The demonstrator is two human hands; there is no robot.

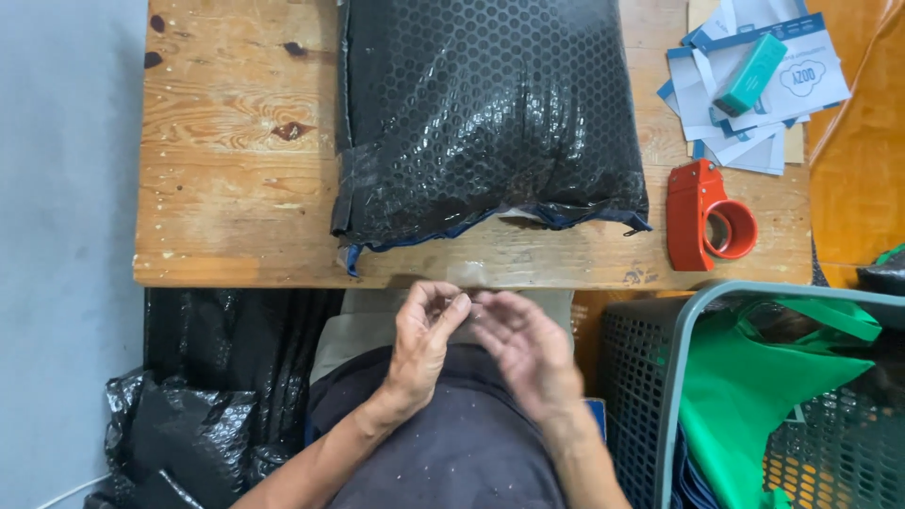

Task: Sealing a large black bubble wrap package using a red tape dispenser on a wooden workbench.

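So my left hand [421,341] and right hand [528,347] are up close to my belly, just off the near edge of the surface [236,188], fingertips brought together like I'm picking at something tiny. Honestly can't tell what's between them, could be a bit of clear tape, it's too small and blurry to say. Neither hand is touching anything on the wood.

Right past my fingers sits the black bubble-wrap parcel [490,113], lying flat with its open end toward me, a blue edge poking out, so it's within easy reach. The red tape dispenser [707,217] is parked just to its right. Further back right there's a pile of white and blue paper slips [754,94] with a teal marker [751,73] resting on top.

Down beside me: a grey basket [660,377] with a green bag [754,396] on my right, spare black wrap [189,415] on my left.
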